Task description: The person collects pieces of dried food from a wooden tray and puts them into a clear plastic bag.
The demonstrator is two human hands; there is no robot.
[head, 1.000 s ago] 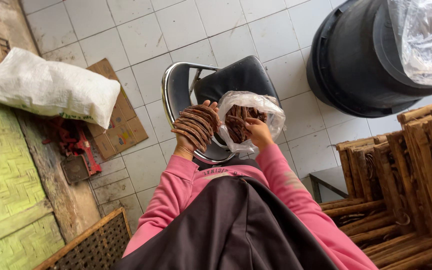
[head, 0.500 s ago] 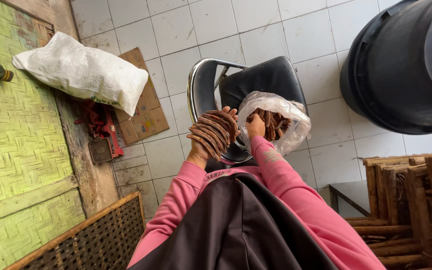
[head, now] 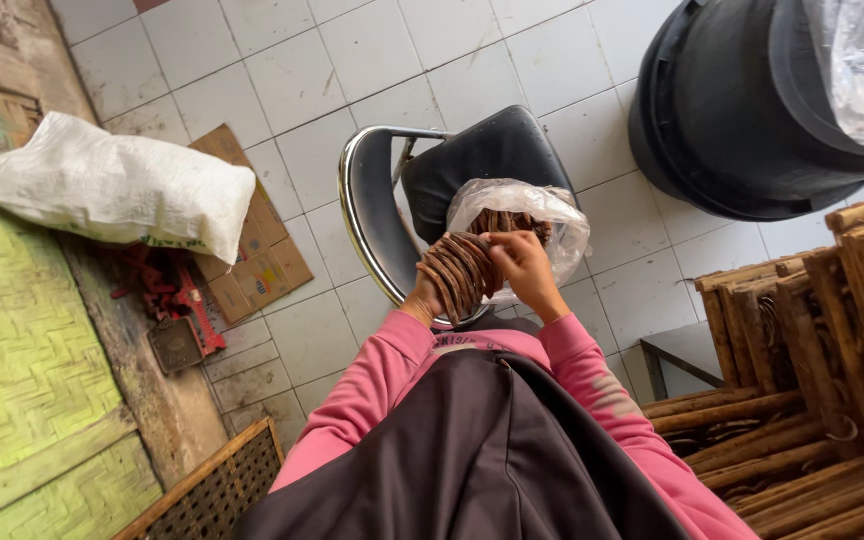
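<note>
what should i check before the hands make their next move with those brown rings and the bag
1. Left hand has the stack of brown rings: ok, though the hand is mostly hidden.
2. Right hand touches the stack at the bag's mouth: ok.
3. Clear plastic bag is open: ok.
4. Bag rests on the black chair: ok.
5. Room left in the bag: cannot tell.
6. Ring count: cannot tell.

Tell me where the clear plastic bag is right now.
In the head view, the clear plastic bag sits on the black chair at centre, just beyond the right hand and the brown rings in the left hand.
</note>
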